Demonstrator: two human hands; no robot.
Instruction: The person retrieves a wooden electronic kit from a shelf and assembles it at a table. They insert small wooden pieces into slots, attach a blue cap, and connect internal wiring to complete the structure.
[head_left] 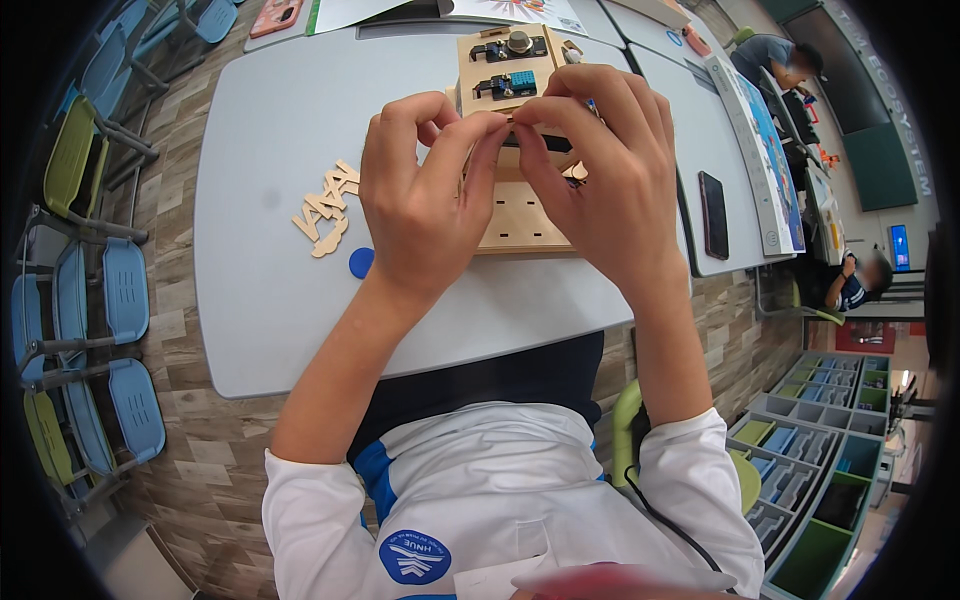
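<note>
Head view: wooden box (517, 232) partly built, toward the table's (265, 330) far edge, with both hands at its front.
Left hand (425, 195) and right hand (612, 165) have thumbs and forefingers pinched together; what they grip, if anything, I cannot tell. Round sensor (519, 42) and blue sensor (522, 83) look already mounted on the upper panel; slots in the lower panel show unfilled. Left over, seemingly: loose wooden cut-outs (322, 222) and a blue disc (361, 263) toward the table's left edge.
</note>
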